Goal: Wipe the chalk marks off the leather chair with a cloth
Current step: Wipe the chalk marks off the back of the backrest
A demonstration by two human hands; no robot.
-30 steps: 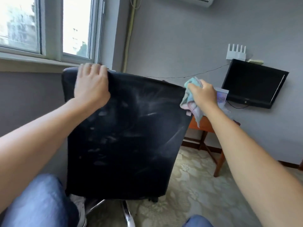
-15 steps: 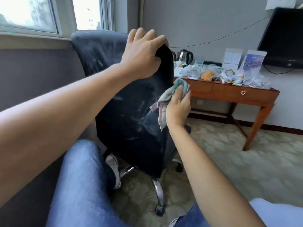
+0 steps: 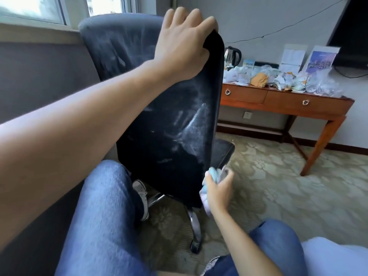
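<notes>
Chalk marks (image 3: pixel 191 124) smear the black back of the leather chair (image 3: pixel 169 156), which stands turned edge-on near a wooden desk (image 3: pixel 282 102). The left hand (image 3: pixel 183 44) grips the backrest's top corner, fingers curled over it. The right hand (image 3: pixel 217 192) clutches a bunched pale cloth (image 3: pixel 214 174) at the backrest's lower right edge.

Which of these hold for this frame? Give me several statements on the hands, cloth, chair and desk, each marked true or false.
1. The left hand grips the top edge of the chair back. True.
2. The right hand holds the cloth at the top of the backrest. False: it is at the lower edge.
3. The backrest is wiped clean. False: white chalk marks remain.
4. A kettle stands on the wooden desk. True.
</notes>
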